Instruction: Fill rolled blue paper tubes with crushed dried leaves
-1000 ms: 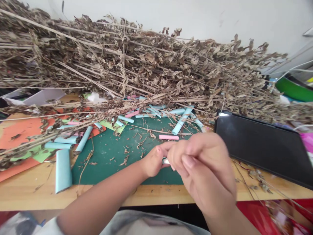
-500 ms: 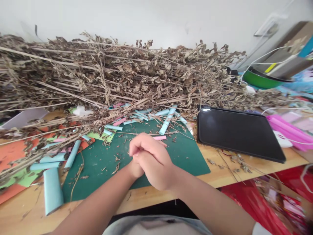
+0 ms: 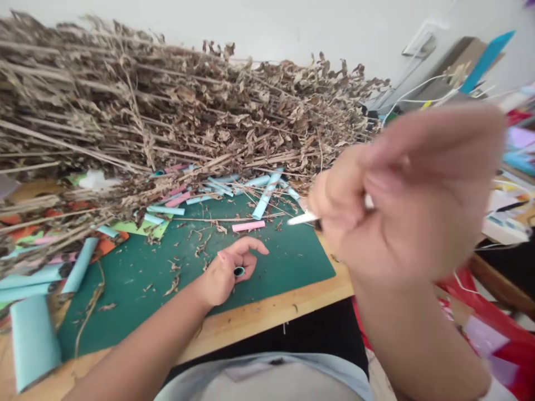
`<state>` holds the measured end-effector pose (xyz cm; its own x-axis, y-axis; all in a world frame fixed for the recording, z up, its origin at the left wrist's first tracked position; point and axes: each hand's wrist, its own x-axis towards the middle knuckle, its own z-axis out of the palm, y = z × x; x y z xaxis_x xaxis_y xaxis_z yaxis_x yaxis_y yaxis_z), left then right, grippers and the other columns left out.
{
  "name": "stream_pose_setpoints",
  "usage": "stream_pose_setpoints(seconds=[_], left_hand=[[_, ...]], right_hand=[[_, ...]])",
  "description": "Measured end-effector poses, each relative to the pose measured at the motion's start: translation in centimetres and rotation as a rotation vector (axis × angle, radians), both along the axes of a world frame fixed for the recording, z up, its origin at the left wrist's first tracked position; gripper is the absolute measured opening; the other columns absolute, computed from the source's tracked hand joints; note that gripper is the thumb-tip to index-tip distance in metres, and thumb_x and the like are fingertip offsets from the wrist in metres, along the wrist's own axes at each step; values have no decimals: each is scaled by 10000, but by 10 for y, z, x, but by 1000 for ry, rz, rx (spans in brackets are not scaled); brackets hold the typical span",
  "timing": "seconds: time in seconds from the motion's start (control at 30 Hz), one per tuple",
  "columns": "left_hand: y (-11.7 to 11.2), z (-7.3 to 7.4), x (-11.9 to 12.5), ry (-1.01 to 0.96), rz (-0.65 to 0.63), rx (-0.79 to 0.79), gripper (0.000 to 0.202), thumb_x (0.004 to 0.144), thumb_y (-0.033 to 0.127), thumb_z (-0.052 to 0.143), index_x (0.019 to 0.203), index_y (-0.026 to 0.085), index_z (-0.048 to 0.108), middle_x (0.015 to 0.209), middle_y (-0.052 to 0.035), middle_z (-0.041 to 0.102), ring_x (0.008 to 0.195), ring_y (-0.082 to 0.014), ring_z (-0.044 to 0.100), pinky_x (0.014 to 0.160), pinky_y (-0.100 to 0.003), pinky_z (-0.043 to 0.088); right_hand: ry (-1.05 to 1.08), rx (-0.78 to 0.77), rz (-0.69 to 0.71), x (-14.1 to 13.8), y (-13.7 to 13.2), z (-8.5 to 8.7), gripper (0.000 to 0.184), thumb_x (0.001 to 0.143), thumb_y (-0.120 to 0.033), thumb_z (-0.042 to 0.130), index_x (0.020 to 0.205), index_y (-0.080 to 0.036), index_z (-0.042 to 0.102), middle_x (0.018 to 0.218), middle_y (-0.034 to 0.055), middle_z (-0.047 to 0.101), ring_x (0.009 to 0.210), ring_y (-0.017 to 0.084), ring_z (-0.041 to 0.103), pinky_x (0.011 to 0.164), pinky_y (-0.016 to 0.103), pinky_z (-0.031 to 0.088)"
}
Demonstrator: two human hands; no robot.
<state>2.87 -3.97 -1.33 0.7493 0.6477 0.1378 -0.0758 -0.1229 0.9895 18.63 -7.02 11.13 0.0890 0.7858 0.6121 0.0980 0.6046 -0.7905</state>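
1. Change from 0.5 s ago: the 2 hands, then clasped together with the right over the left, are now well apart. The right hand (image 3: 401,206) is up and to the right, nearer the camera and blurred; the left hand (image 3: 228,273) is over the near part of the green mat (image 3: 292,262).
2. A white stick (image 3: 301,218), hidden 0.5 s ago, now shows, projecting leftward from the right hand. Fingers there are curled closed, gripping it.
3. Left fingers: curled around a small tube (image 3: 238,271), index finger reaching out to the right.
4. Small tube: round open end, dark hollow, thin pale-blue rim; the rest is hidden in the hand.
5. White stick: slender, pale, blunt-tipped.
6. Beyond the left hand, 1 pink tube (image 3: 248,226) lies on the mat, as before.
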Motion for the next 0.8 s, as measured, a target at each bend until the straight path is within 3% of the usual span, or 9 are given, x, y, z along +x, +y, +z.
stream_pose_setpoints(seconds=[0.03, 0.07, 0.1, 0.17, 0.2, 0.27, 0.33, 0.6, 0.8], left_hand=[[-1, 2, 0, -47, 46, -16, 803, 683, 699, -29, 963, 125, 457, 426, 70, 284, 379, -74, 214, 434, -217, 219], [-1, 4, -1, -107, 95, -34, 790, 679, 709, -12, 932, 132, 466, 423, 70, 284, 375, -72, 212, 428, -213, 216], [-1, 7, -2, -173, 144, -52, 780, 673, 719, 4, 906, 139, 471, 419, 69, 283, 373, -72, 213, 421, -210, 214], [1, 12, -3, -281, 219, -81, 758, 663, 737, 32, 878, 153, 464, 417, 67, 282, 373, -77, 219, 407, -206, 216], [2, 14, -4, -313, 248, -91, 743, 659, 745, 52, 875, 160, 456, 421, 67, 282, 376, -81, 224, 403, -204, 220], [5, 15, -3, -333, 283, -100, 707, 662, 749, 89, 881, 172, 435, 436, 65, 290, 389, -85, 239, 407, -204, 234], [6, 13, -2, -317, 296, -92, 685, 671, 743, 104, 893, 175, 417, 457, 62, 302, 405, -88, 257, 420, -206, 250], [6, 4, -1, -219, 272, -70, 680, 688, 725, 79, 922, 175, 405, 480, 57, 321, 434, -93, 267, 451, -210, 271], [8, 1, -2, -208, 268, -72, 680, 690, 724, 84, 917, 172, 410, 468, 61, 314, 421, -88, 250, 443, -209, 254]], right_hand=[[-145, -34, -124, 9, 6, -6, 163, 802, -176, 364, 816, -285, 485, 602, -56, 383, 464, 87, 325, 467, 216, 301], [-419, -126, -188, 16, 12, -16, 170, 802, -161, 351, 827, -268, 480, 620, -49, 422, 489, 92, 370, 483, 220, 315], [-759, -265, -203, 22, 18, -30, 176, 810, -166, 335, 847, -255, 483, 638, -42, 470, 528, 101, 427, 505, 227, 329], [-1013, -375, -144, 30, 27, -63, 114, 749, -158, 437, 721, -200, 540, 661, 0, 551, 603, 137, 505, 515, 241, 329], [-1304, -445, -170, 32, 30, -78, 143, 766, -177, 412, 717, -195, 544, 692, 13, 575, 636, 146, 531, 520, 239, 334], [-1423, -489, -211, 33, 33, -100, 167, 786, -223, 405, 743, -179, 560, 726, 45, 605, 653, 168, 557, 512, 245, 334], [-1455, -509, -272, 33, 36, -110, 215, 817, -278, 369, 826, -183, 561, 793, 61, 621, 686, 181, 574, 516, 250, 344], [-1462, -578, -528, 29, 68, -112, 341, 831, -366, 338, 1115, -221, 459, 953, 79, 606, 784, 225, 577, 605, 301, 403], [-1440, -589, -542, 27, 84, -120, 329, 785, -412, 416, 969, -192, 576, 964, 108, 576, 884, 259, 529, 685, 338, 405]])
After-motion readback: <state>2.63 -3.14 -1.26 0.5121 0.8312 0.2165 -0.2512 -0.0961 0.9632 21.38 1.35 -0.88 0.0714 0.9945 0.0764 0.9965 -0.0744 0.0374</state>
